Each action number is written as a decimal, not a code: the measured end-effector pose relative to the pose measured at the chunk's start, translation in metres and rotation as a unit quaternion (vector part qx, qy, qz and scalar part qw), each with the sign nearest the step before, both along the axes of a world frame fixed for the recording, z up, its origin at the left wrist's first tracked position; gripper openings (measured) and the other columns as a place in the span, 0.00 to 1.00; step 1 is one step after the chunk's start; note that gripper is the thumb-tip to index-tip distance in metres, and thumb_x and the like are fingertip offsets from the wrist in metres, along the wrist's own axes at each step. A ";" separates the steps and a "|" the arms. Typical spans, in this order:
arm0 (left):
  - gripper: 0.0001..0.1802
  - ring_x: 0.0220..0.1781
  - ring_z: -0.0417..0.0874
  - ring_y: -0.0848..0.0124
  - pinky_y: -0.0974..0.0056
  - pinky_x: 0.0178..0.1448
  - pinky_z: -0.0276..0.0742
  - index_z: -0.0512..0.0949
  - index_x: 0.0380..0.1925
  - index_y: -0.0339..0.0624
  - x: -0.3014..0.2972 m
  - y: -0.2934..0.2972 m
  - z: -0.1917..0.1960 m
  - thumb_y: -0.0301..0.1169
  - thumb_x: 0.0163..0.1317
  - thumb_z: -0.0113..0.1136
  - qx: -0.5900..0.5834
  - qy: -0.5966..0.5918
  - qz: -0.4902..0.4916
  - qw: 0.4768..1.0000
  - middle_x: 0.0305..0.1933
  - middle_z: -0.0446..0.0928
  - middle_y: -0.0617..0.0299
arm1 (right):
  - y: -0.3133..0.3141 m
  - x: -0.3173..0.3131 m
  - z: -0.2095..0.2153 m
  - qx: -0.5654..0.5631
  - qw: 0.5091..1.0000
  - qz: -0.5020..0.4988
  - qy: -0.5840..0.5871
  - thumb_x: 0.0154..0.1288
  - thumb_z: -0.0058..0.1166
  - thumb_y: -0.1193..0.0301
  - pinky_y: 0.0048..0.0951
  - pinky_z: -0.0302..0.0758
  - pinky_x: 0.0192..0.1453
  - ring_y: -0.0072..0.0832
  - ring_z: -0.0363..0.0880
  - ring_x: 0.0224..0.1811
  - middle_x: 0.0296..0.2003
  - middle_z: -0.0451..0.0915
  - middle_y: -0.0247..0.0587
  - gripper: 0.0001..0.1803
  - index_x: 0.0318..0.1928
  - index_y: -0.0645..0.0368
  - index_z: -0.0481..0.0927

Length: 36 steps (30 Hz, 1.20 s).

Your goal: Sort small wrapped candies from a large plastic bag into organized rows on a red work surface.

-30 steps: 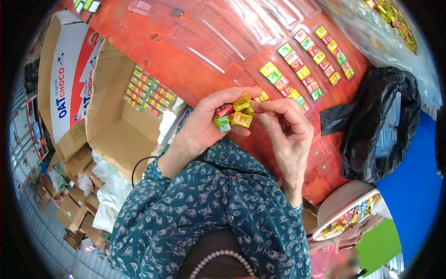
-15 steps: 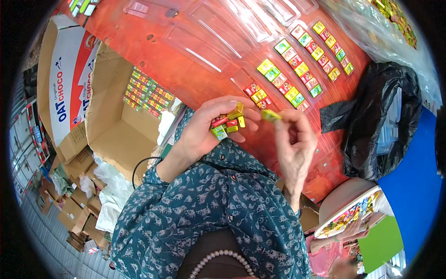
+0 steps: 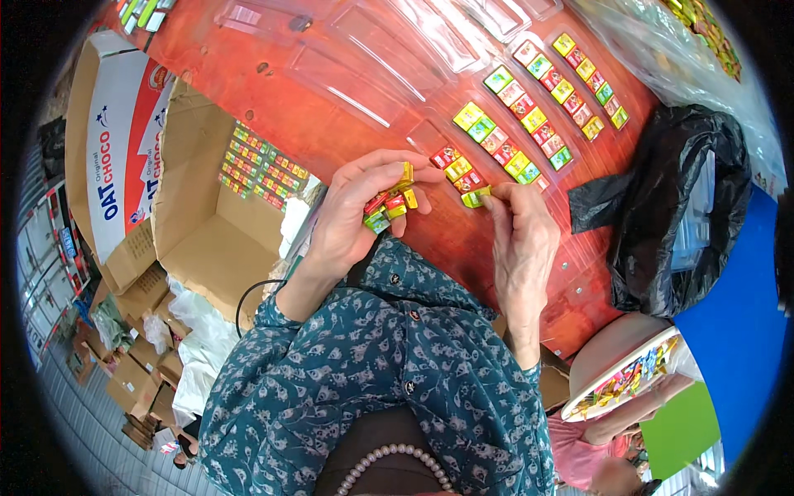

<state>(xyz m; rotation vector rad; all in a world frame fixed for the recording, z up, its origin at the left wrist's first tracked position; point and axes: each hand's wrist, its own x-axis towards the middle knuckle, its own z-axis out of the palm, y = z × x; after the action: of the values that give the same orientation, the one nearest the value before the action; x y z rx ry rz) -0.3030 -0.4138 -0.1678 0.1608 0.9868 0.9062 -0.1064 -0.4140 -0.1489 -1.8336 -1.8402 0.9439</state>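
Several small wrapped candies (image 3: 394, 203) in yellow, red and green lie cupped in my left hand (image 3: 343, 211), whose fingers curl round them. Between thumb and forefinger, my right hand (image 3: 526, 240) pinches a yellow-green wrapped candy (image 3: 475, 198). That candy is at the near end of a short row of red and yellow candies (image 3: 457, 168), in a slot of a clear plastic tray (image 3: 423, 132). Longer slots to the right hold rows of candies (image 3: 500, 147) in yellow, green, red and white.
More clear trays (image 3: 347, 83) lie across the red table (image 3: 273, 107). A black plastic bag (image 3: 662, 215) sits at the right, below a clear bag of candies (image 3: 703, 33). An open carton (image 3: 219, 256) with filled packs stands left. Another person's arm (image 3: 637, 413) reaches by a candy tub (image 3: 616, 360).
My right hand has brought its candy down and slightly left to the end of the short row. My left hand has shifted a little left with its candies.
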 end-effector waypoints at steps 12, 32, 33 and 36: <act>0.16 0.38 0.84 0.65 0.72 0.25 0.77 0.75 0.48 0.32 -0.005 -0.002 0.001 0.33 0.67 0.49 -0.023 0.001 -0.008 1.000 0.46 0.80 0.46 | -0.006 -0.007 -0.007 0.038 0.999 0.008 -0.006 0.59 0.57 0.76 0.38 0.71 0.30 0.45 0.75 0.29 0.29 0.72 0.46 0.05 0.35 0.60 0.76; 0.15 0.35 0.81 0.73 0.75 0.22 0.73 0.76 0.46 0.33 0.017 -0.006 0.001 0.32 0.68 0.48 0.053 0.100 -0.058 0.992 0.49 0.80 0.48 | -0.006 0.013 -0.009 0.079 0.973 0.199 -0.088 0.54 0.55 0.77 0.30 0.75 0.28 0.30 0.77 0.30 0.34 0.71 0.36 0.21 0.50 0.48 0.80; 0.15 0.35 0.81 0.73 0.75 0.22 0.73 0.76 0.46 0.33 0.017 -0.005 0.002 0.32 0.68 0.48 0.049 0.100 -0.056 0.992 0.49 0.80 0.48 | -0.005 0.014 -0.009 0.062 0.975 0.197 -0.086 0.54 0.55 0.77 0.29 0.75 0.28 0.30 0.77 0.30 0.34 0.70 0.36 0.21 0.50 0.49 0.80; 0.15 0.35 0.81 0.72 0.75 0.22 0.73 0.76 0.46 0.33 0.017 -0.005 0.001 0.32 0.68 0.48 0.050 0.097 -0.054 0.993 0.49 0.80 0.48 | -0.003 0.017 -0.010 0.057 0.975 0.201 -0.079 0.53 0.55 0.77 0.29 0.75 0.28 0.29 0.77 0.30 0.34 0.70 0.37 0.19 0.48 0.50 0.80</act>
<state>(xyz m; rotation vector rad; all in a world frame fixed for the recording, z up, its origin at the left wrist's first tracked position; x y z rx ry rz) -0.2859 -0.4193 -0.1668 0.3903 1.1025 0.8520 -0.0890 -0.4171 -0.1594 -1.5334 -2.3711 0.8155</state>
